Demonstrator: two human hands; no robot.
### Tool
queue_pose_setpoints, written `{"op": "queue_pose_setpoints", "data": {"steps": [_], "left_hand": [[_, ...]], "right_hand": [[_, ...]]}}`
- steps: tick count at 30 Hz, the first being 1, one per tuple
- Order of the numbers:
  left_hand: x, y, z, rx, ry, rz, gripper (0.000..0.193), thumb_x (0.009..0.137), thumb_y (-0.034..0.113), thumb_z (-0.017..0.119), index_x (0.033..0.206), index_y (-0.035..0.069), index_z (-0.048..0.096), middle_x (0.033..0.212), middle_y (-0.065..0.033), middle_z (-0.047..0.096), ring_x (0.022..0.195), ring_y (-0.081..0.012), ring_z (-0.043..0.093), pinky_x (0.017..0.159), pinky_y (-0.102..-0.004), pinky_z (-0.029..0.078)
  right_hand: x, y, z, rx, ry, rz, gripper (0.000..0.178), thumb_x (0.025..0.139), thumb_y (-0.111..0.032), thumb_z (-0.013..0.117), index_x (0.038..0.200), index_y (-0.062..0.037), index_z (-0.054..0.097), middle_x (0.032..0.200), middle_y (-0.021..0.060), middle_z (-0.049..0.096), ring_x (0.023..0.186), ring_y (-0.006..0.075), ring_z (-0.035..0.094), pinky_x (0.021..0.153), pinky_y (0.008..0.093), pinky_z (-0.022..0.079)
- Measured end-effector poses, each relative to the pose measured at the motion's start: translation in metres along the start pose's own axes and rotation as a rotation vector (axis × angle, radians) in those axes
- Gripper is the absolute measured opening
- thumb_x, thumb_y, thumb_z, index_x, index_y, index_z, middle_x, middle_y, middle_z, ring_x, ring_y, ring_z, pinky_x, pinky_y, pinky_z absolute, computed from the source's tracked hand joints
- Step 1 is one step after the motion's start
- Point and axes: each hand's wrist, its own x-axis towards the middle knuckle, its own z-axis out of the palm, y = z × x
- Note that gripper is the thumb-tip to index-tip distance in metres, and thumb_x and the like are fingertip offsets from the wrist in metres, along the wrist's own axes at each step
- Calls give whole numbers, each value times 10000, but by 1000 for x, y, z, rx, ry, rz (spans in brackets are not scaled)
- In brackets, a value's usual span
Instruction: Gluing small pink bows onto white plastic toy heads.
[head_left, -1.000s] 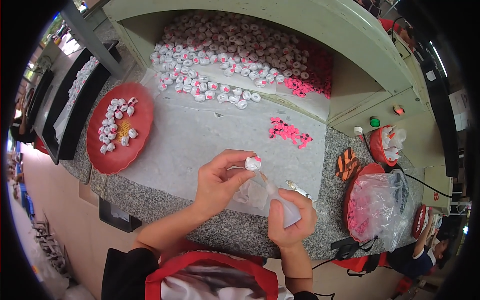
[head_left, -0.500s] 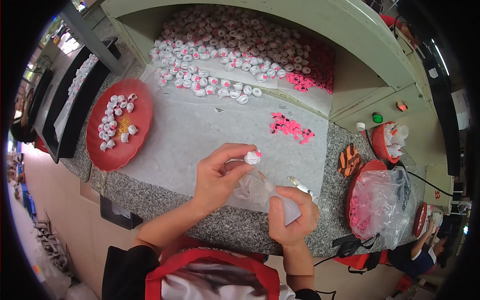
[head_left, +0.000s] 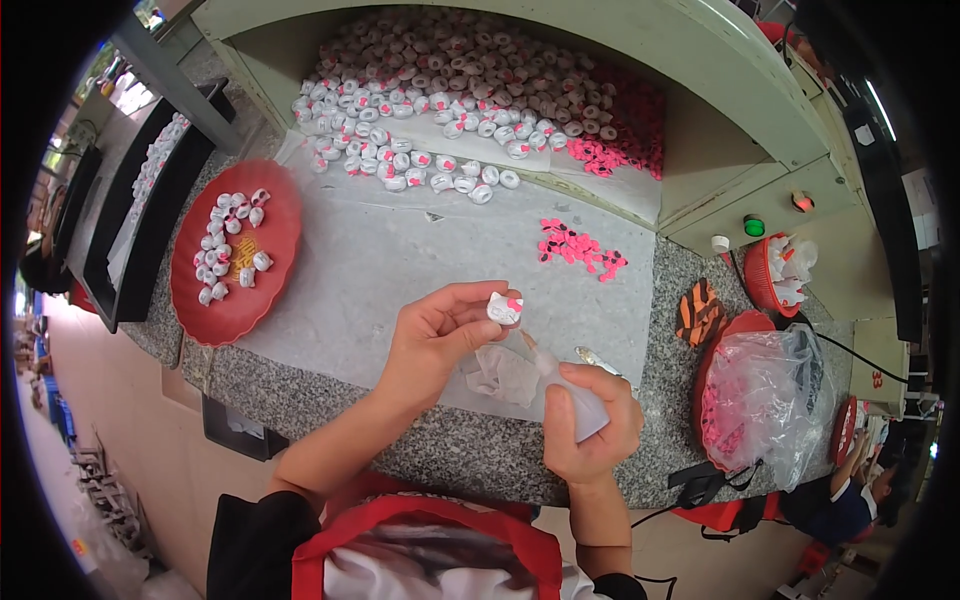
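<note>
Between the thumb and fingers of my left hand (head_left: 430, 335) is a small white cat-head figure (head_left: 504, 309) with a pink bow. My right hand (head_left: 600, 430) grips a whitish squeeze bottle (head_left: 586, 408), its thin nozzle pointing up at the figure's lower edge. I cannot tell whether the tip touches it. Under the nozzle, a crumpled pale sheet (head_left: 502, 376) lies near the front of the white work paper (head_left: 360, 280). Beyond my right hand is a crumpled silvery tube (head_left: 592, 357). Small pink pieces (head_left: 580, 252), some with dark sides, lie scattered on the paper ahead.
Many white figures (head_left: 400, 160) fill the paper's far side and the shelf. On the left stands a red plate (head_left: 208, 318) with more figures and yellow bits. To the right are an orange-black striped piece (head_left: 700, 312), a plastic bag (head_left: 765, 390) over a red dish, and a red basket (head_left: 762, 280).
The cat-head figure has turned in my left fingers, now showing more of its front and bow. My right hand has shifted slightly right with the squeeze bottle, whose body shows more.
</note>
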Motion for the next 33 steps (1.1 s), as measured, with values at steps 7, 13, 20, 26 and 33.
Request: {"op": "queue_pose_setpoints", "data": {"steps": [7,13,20,26,33], "left_hand": [[0,1,1,-61,-37,-38,346,776,-11,558,1116,-18,493,1062,-142,563,915,-203,577,792,-303,470],[2,-1,-2,-95,-32,-33,342,778,3,564,1112,-16,496,1062,-140,562,919,-202,576,803,-296,471],[2,-3,-4,-55,-27,-12,343,781,6,561,1115,-21,491,1078,-148,553,921,-206,576,818,-300,469],[1,-4,-1,-22,-55,-40,337,791,1,543,1122,-20,489,1073,-144,557,931,-214,573,820,-322,464],[0,-12,-2,-2,-170,-194,304,810,3,524,1114,-12,504,1039,-103,577,937,-159,556,818,-273,442]], "right_hand": [[-4,-3,-1,-23,4,108,178,686,-78,616,840,-1,573,743,103,614,607,196,592,566,268,457],[-3,1,-2,-32,18,80,167,693,-70,614,838,0,571,748,106,614,613,194,596,557,258,455],[-2,-2,-4,-13,-25,123,153,699,-74,611,826,3,573,721,105,609,597,189,594,533,257,449],[-3,0,-3,19,4,109,164,704,-89,614,833,6,576,705,109,605,567,173,582,521,249,442],[17,26,-21,340,188,736,170,710,-51,593,860,23,563,687,64,582,562,133,557,507,237,457]]}}
